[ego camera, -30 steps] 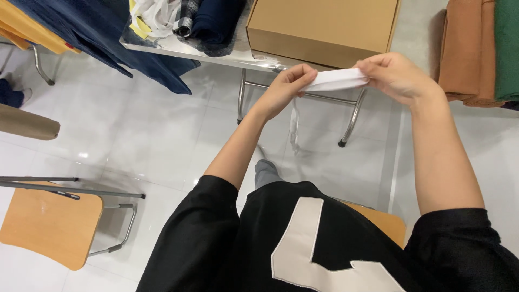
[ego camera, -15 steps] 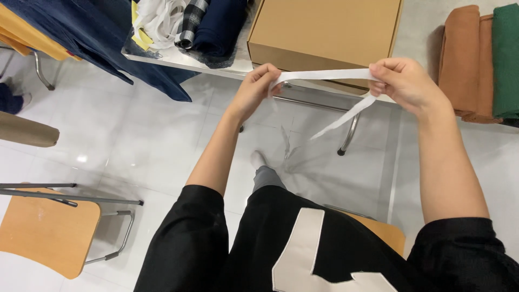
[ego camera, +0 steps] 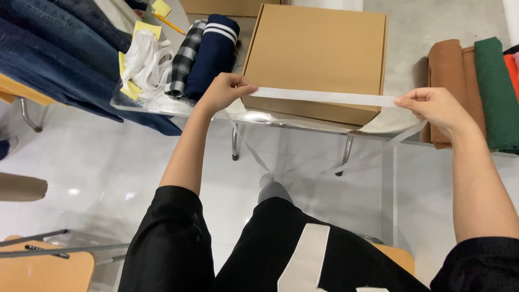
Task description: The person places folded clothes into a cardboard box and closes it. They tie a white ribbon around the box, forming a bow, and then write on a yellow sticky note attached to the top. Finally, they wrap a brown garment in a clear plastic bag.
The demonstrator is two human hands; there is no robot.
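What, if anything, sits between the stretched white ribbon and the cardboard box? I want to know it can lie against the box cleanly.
Nothing visible does. The white ribbon, pinched by the left hand and right hand, runs along the cardboard box front edge.

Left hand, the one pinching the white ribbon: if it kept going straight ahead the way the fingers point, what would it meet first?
Probably the cardboard box: the left hand points at its near corner, though depth is unclear.

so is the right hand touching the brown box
Apart. The head view shows the right hand pinching the white ribbon past the cardboard box, with glass table between.
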